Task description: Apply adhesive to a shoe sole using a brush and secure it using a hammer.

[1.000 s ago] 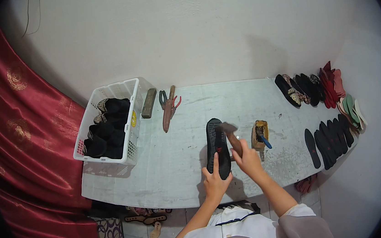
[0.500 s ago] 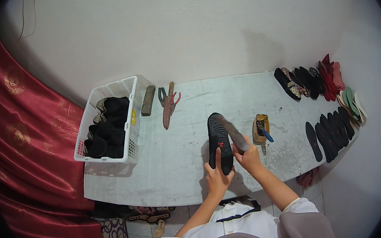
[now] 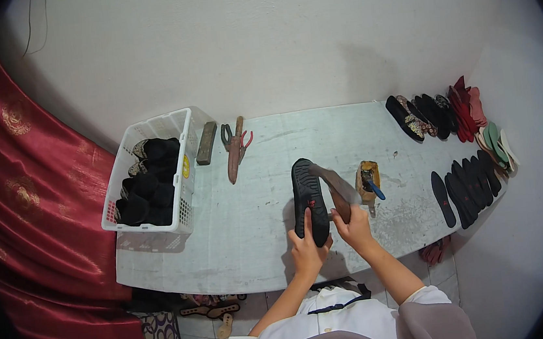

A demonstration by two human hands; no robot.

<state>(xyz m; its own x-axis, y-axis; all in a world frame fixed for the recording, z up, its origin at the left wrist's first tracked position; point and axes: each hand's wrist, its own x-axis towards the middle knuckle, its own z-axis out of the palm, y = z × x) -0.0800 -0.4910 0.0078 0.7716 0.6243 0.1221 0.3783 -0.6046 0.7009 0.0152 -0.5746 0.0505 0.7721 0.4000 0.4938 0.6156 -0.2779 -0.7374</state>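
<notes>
Over the middle of the table, my left hand [image 3: 307, 252] grips a black shoe [image 3: 306, 189] by its lower end. Its ridged sole faces up and bears a small red mark; my index finger lies along it. Close by on the right, my right hand [image 3: 354, 228] is closed round a long brown-grey tool [image 3: 338, 186]. Motion smears the tool, so its kind is unclear; its far end reaches the shoe's upper right edge. A worn yellowish container [image 3: 367, 172] with dark contents and a blue-handled brush [image 3: 376, 191] stands right of my right hand.
A white plastic basket [image 3: 182, 178] of black shoes stands at the left. Beside it lie a whetstone-like block [image 3: 206, 143], pliers and a sheathed tool [image 3: 234, 157]. Finished-looking shoes [image 3: 410, 120], red and green pieces and black insoles [image 3: 443, 199] line the right side. A red curtain [image 3: 44, 257] hangs left.
The tool in my right hand has swung and tilted, showing more of its brown part. My left hand keeps its grip on the shoe. The whole view has shifted slightly.
</notes>
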